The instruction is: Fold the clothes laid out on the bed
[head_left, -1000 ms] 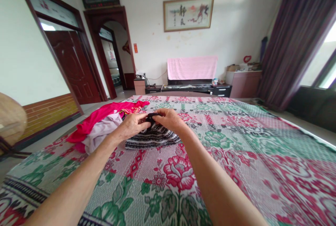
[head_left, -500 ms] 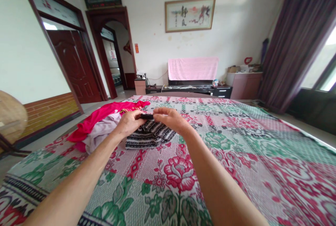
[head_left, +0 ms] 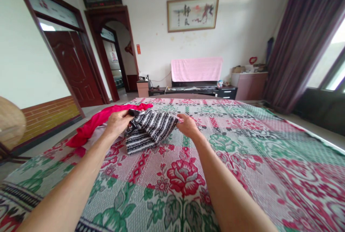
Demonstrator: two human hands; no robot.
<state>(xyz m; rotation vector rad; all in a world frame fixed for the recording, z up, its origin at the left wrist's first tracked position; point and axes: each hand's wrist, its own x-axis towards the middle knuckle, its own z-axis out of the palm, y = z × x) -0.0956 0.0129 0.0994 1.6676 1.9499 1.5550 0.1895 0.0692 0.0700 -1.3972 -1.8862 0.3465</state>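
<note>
A black-and-white striped garment (head_left: 155,126) is stretched between my two hands above the flowered cover (head_left: 185,178). My left hand (head_left: 120,120) is closed on its black band at the left end. At the opposite end, my right hand (head_left: 186,123) pinches the striped cloth at its corner. The lower part of the garment hangs down and touches or nearly touches the cover. Just left of it lies a pile with a red cloth (head_left: 91,124) and a pale grey-lilac cloth (head_left: 94,135), partly hidden behind my left hand and forearm.
Beyond the covered surface stands a low black cabinet (head_left: 228,92) with a pink towel (head_left: 196,69) over a screen. A round wooden board (head_left: 10,126) is at the far left, and a purple curtain (head_left: 293,45) hangs on the right.
My hands have moved apart, the left one leftward and the right one slightly rightward. The striped garment, bunched under them before, is now spread out between them.
</note>
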